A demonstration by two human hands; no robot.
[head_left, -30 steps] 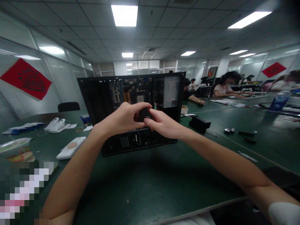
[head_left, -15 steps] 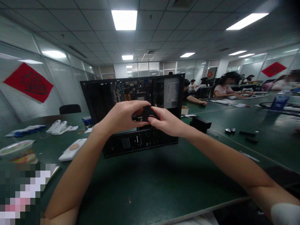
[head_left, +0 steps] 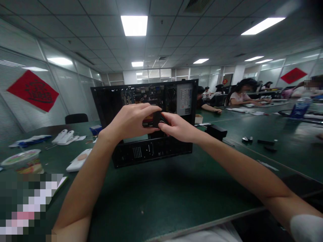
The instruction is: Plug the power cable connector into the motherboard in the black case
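A black computer case stands on its side with its open face toward me. Inside it show the motherboard and, at the upper right, a silver power supply. In front of the opening, my left hand is closed, a flat black piece pinched between thumb and fingers. My right hand meets it from the right, its thumb and fingers closed on what looks like a bundle of black cables. Where the cables lead is hidden by the hands.
On the green table, a black box and small black parts lie to the right. A food cup and a white device are at left. Other people sit farther back at right, near a blue bottle.
Both hands keep their grip and have shifted only slightly around the black piece. The view has moved a little; the case appears nearly unchanged.
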